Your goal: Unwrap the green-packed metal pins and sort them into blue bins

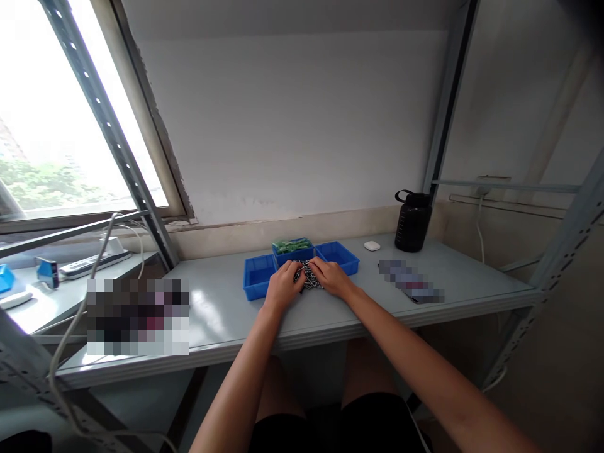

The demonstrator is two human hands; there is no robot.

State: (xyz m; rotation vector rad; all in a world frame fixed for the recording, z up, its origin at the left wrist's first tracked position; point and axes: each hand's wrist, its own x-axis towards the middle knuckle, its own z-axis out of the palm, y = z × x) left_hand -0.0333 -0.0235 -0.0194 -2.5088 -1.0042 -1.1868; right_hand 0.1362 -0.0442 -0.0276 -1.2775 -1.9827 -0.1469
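A heap of small dark and silvery metal pieces that look like screws [311, 277] lies on the grey tabletop, between both hands. My left hand [284, 284] reaches in from the left with bent fingers, its thumb and fingertips closed among the pieces. From the right, my right hand [331, 277] touches the top of the heap, fingers curled and pinched together. Which single pieces the fingertips hold is too small to see. Around the heap stand a blue left bin [255, 291], a blue right bin [349, 263] and a blue back bin [283, 258] with green packets [292, 246] in it.
A white earbud case [372, 246] and a black water bottle [413, 223] are at the back right. Blurred items lie on the table at both sides. Metal shelf posts frame the table [217, 327], and a white cable [70, 340] hangs at the left.
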